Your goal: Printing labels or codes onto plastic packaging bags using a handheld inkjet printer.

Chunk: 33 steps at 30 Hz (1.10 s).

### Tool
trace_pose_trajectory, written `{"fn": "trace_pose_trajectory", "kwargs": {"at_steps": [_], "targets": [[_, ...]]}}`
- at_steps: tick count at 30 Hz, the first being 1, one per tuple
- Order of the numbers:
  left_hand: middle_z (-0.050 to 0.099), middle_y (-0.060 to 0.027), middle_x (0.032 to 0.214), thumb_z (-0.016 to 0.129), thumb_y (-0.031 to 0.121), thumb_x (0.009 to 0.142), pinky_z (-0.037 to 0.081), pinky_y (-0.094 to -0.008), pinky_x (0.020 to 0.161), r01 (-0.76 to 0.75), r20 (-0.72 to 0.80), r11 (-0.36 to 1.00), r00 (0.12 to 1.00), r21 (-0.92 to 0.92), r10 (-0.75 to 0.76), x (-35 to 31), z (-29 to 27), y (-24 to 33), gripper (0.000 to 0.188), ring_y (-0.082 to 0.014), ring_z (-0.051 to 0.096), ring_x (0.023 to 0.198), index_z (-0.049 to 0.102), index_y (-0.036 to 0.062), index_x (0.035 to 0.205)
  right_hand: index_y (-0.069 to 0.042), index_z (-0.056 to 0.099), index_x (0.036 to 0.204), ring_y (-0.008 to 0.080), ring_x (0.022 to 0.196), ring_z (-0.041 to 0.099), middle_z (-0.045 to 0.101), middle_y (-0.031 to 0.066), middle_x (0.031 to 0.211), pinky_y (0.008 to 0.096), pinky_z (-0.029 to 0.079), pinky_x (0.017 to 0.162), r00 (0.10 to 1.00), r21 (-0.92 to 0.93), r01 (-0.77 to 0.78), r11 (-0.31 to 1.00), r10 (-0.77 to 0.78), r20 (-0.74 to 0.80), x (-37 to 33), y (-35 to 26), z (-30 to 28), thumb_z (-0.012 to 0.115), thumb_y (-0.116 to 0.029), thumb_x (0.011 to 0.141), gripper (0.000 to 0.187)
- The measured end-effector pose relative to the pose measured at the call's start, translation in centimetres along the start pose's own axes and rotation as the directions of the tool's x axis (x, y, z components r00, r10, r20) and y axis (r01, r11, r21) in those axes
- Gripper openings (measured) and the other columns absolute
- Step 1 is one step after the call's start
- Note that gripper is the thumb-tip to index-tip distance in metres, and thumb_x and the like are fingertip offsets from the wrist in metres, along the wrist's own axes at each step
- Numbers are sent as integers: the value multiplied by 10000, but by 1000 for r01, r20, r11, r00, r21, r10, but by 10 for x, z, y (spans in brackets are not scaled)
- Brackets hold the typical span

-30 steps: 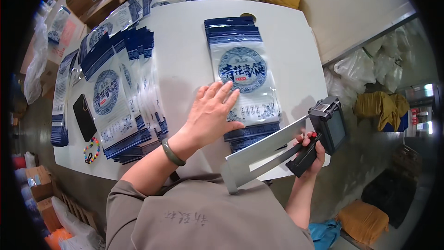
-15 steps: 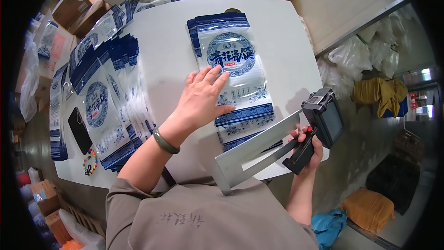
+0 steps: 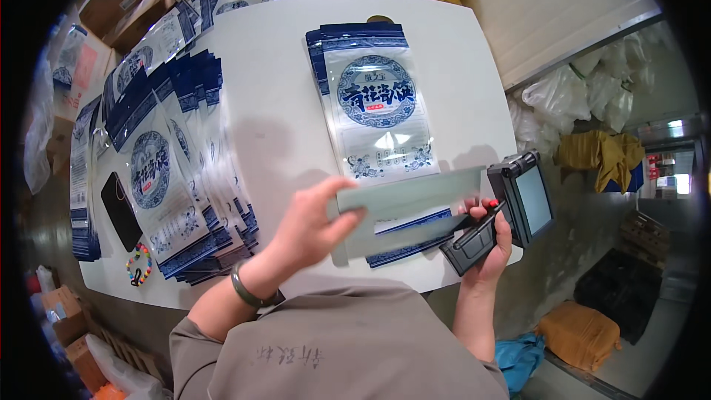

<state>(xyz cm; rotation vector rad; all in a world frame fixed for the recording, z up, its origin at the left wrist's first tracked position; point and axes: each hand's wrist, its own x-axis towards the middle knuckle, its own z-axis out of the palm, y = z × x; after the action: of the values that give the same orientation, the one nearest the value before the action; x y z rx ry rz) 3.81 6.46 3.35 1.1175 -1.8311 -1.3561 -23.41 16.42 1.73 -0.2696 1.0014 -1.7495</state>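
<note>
In my right hand (image 3: 489, 248) is the black grip of a handheld inkjet printer (image 3: 524, 204) with a lit screen on its right side. A flat metal guide plate (image 3: 422, 194) with a long slot extends leftward from it. My left hand (image 3: 307, 226), wearing a dark green bangle (image 3: 250, 289), pinches the plate's left end between thumb and fingers. The plate is over the lower part of a small stack of blue-and-white plastic packaging bags (image 3: 379, 96), hiding some of it. Whether the plate touches the bags I cannot tell.
More blue-and-white bags (image 3: 159, 170) lie fanned on the left of the white table (image 3: 281, 126). A black phone (image 3: 121, 211) with a beaded strap (image 3: 138, 265) rests on them. Cardboard boxes (image 3: 122, 11) stand at the back left; clear plastic sacks (image 3: 574, 92) sit at the right.
My left hand has left the bag stack and moved down onto the plate's left end. The plate has swung up, more level, over the lower bags.
</note>
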Motion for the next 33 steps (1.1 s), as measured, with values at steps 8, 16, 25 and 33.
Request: {"fn": "trace_pose_trajectory", "kwargs": {"at_steps": [8, 16, 25, 33], "targets": [[678, -73, 835, 691, 160, 837, 496, -254, 667, 26, -162, 986, 985, -164, -53, 77, -40, -38, 233, -123, 643, 747, 619, 20, 1009, 53, 526, 1108, 282, 1149, 553, 666, 169, 963, 384, 389, 1062, 996, -206, 38, 978, -53, -68, 6, 10, -6, 509, -184, 922, 302], [678, -122, 874, 715, 195, 817, 501, -323, 715, 108, -215, 973, 975, 205, -63, 90, -37, -49, 286, -219, 646, 786, 594, 25, 1012, 55, 542, 1087, 273, 1055, 606, 658, 151, 890, 377, 426, 1027, 993, -323, 37, 946, -72, -96, 9, 8, -4, 538, -169, 903, 290], [693, -110, 922, 725, 269, 806, 514, -394, 746, 194, -231, 897, 967, 398, -107, 88, -37, -37, 334, -294, 668, 835, 601, 106, 1070, 85, 522, 1142, 226, 711, 628, 635, 139, 801, 361, 540, 698, 999, -649, 33, 760, -17, 31, 6, -9, 39, 573, -79, 842, 346], [696, -90, 877, 701, 286, 823, 515, -391, 719, 146, -237, 909, 970, 391, -53, 85, -38, -43, 319, -286, 670, 811, 607, 158, 1099, 12, 593, 1007, 145, 728, 636, 636, 69, 801, 286, 519, 646, 968, -880, 43, 473, 198, 153, 22, -1, 108, 612, -48, 820, 197]]}}
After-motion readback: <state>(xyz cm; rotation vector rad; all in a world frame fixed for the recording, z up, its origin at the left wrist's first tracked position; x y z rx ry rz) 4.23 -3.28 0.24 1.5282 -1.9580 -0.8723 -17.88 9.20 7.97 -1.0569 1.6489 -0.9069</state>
